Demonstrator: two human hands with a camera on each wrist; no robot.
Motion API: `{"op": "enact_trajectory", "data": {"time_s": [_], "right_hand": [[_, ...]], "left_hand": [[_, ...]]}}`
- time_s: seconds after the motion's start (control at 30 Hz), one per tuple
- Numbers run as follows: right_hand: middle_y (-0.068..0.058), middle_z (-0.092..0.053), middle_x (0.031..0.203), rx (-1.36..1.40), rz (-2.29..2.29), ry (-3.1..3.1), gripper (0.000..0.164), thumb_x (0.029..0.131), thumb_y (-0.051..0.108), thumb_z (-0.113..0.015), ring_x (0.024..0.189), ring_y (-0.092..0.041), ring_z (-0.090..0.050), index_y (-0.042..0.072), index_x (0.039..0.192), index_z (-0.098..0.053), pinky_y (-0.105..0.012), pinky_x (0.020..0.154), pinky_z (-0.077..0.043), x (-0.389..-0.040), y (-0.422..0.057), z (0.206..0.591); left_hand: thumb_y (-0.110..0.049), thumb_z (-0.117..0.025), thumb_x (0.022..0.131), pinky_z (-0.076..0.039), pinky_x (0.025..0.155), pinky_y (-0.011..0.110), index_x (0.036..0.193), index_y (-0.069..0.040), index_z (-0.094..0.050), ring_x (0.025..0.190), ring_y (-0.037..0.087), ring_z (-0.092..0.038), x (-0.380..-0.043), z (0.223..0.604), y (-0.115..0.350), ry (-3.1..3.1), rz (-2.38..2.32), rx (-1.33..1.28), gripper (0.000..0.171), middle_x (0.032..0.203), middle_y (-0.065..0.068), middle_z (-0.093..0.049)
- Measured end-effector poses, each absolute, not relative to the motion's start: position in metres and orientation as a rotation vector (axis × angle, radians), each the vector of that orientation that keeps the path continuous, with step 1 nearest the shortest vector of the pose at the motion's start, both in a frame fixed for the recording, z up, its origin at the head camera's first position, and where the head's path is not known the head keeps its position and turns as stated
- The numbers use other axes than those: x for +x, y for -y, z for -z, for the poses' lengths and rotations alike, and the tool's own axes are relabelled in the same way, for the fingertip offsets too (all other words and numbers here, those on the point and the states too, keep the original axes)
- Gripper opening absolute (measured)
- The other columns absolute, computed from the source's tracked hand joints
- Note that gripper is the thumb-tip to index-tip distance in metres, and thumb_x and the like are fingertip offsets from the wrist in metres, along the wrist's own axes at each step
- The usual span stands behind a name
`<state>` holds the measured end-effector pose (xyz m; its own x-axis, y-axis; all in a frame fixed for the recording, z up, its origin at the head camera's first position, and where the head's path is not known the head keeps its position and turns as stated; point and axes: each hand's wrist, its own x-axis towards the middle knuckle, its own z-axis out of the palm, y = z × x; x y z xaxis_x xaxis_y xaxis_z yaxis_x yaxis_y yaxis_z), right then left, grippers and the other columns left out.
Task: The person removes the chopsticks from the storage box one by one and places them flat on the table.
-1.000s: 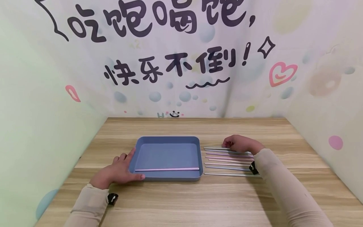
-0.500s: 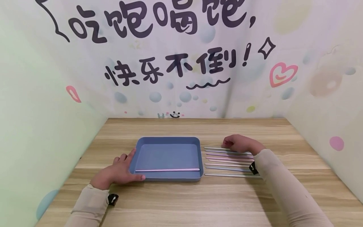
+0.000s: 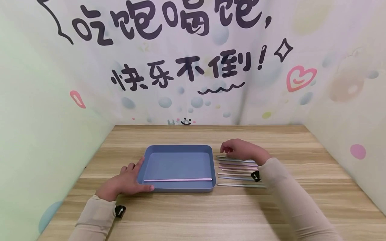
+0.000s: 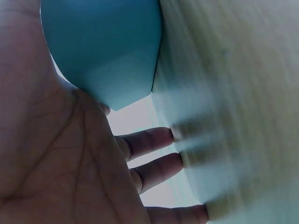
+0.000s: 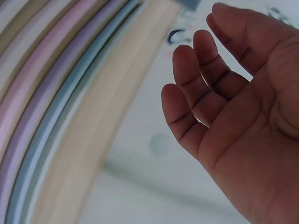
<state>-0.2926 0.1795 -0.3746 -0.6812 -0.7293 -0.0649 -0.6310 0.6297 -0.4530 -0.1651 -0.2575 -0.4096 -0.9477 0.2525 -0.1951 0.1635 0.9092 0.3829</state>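
My left hand (image 3: 128,179) rests against the left end of the blue tray (image 3: 178,190), its thumb along the front rim. In the left wrist view, the tray's underside (image 4: 103,42) shows beside the palm, and the fingers are extended with tips on the table. A single pink chopstick (image 3: 178,180) lies lengthwise in the front part of the tray. My right hand (image 3: 241,149) hovers over the far left ends of several pastel chopsticks (image 3: 233,170). Its fingers (image 5: 187,70) are loosely bent and hold nothing in the right wrist view. Sleeve and hand hide the chopsticks' right ends.
The chopsticks lie roughly parallel on the wooden table (image 3: 181,217), right of the tray. Behind the table hangs a printed white backdrop (image 3: 193,110), and pale walls (image 3: 356,110) stand at both sides.
My right hand has moved left and slightly up, towards the chopsticks' left ends near the tray. The left hand, tray and pink chopstick have stayed in place.
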Motion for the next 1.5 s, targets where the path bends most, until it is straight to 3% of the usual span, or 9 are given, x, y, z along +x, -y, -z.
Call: {"op": "enact_trajectory", "data": {"time_s": [0.8, 1.1, 1.5], "right_hand": [[0.006, -0.06, 0.091, -1.371, 0.49, -2.418, 0.019, 0.097, 0.009, -0.065, 0.084, -0.013, -0.055, 0.01, 0.115, -0.069, -0.027, 0.073, -0.047, -0.264, -0.043, 0.352], [0.006, -0.06, 0.091, -1.386, 0.541, -2.329, 0.02, 0.097, 0.008, -0.064, 0.083, -0.011, -0.053, 0.009, 0.116, -0.069, -0.025, 0.072, -0.047, -0.261, -0.02, 0.363], [0.006, -0.058, 0.086, -1.408, 0.521, -2.203, 0.013, 0.093, 0.01, -0.071, 0.079, -0.008, -0.052, 0.013, 0.105, -0.068, -0.022, 0.072, -0.044, -0.263, -0.007, 0.392]], "left_hand": [[-0.064, -0.076, 0.076, -0.041, 0.092, 0.063, 0.157, 0.001, -0.007, 0.12, 0.053, -0.035, -0.165, 0.408, 0.256, -2.813, -0.547, 0.288, 0.124, 0.138, 0.036, -0.034], [-0.069, -0.073, 0.075, -0.041, 0.093, 0.06, 0.157, 0.002, -0.009, 0.12, 0.051, -0.035, -0.164, 0.408, 0.255, -2.823, -0.554, 0.281, 0.126, 0.138, 0.035, -0.036], [-0.066, -0.075, 0.076, -0.041, 0.093, 0.059, 0.156, 0.002, -0.01, 0.116, 0.05, -0.037, -0.162, 0.405, 0.255, -2.831, -0.539, 0.292, 0.124, 0.134, 0.034, -0.039]]}}
